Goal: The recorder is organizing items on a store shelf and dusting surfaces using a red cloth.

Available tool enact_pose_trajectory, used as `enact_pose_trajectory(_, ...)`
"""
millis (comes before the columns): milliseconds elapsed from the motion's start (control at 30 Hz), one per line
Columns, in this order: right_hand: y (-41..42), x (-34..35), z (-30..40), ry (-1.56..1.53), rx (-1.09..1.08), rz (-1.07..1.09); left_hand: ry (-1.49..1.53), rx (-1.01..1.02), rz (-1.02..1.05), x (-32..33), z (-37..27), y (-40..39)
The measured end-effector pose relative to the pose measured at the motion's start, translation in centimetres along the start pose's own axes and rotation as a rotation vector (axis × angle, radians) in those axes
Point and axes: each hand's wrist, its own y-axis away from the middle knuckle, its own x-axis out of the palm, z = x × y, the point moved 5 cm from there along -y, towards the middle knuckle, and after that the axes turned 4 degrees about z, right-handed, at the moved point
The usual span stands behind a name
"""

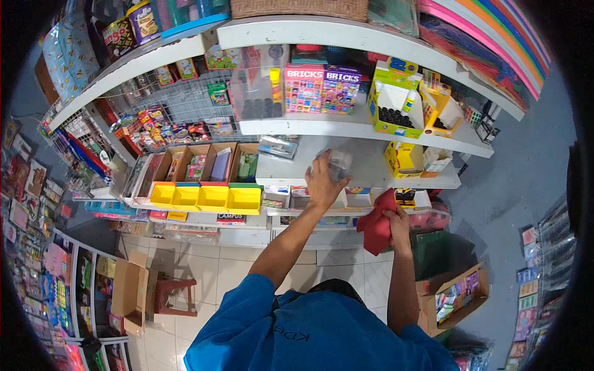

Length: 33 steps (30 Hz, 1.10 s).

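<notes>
My left hand (325,180) grips a small clear plastic container (341,163) with dark contents that I cannot make out. Hand and container are over a white shelf (297,172); whether the container touches the surface I cannot tell. In my right hand (398,223) a red cloth (375,228) hangs folded in front of the shelf's edge. Left of the container lies a clear plastic packet (277,147). A yellow display box (404,158) and a white carton (437,160) stand at the right end of the same shelf.
Above runs another white shelf (320,126) with two "Bricks" boxes (304,88) and a green display box of glue sticks (394,104). Yellow bins (243,199) line the left front. Open cartons (464,301) and a red stool (174,297) stand low on either side.
</notes>
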Motion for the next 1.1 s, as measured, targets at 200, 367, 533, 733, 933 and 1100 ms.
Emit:
enact_pose_trajectory(200, 2.1, -1.9, 0.3, -0.136, 0.000, 0.013, -0.074, -0.098, 0.157, 5.7, -0.6, -2.0)
enact_pose_trajectory(367, 2.6, -0.8, -1.6, -0.172, 0.145, 0.023, -0.017, -0.023, 0.128, 3.2, 0.6, -1.2)
enact_pose_trajectory(533, 2.9, 3.2, -2.4, -0.187, 0.205, 0.108, -0.155, 0.219, -0.020, -4.9, 5.5, -3.1)
enact_pose_trajectory(733, 1.5, 11.7, -1.5, -0.098, 0.263, 0.295, -0.282, 0.024, -0.130, -11.2, 14.6, -7.8)
enact_pose_trajectory(933, -4.6, 23.2, 1.5, 0.831, -0.269, 0.480, -0.032, -0.287, 0.038, -10.1, 21.5, -10.5)
enact_pose_trajectory(1100, -10.6, 28.8, 0.6, 1.057, -0.370, 0.446, -0.086, -0.304, 0.089, -9.4, 22.3, -10.1)
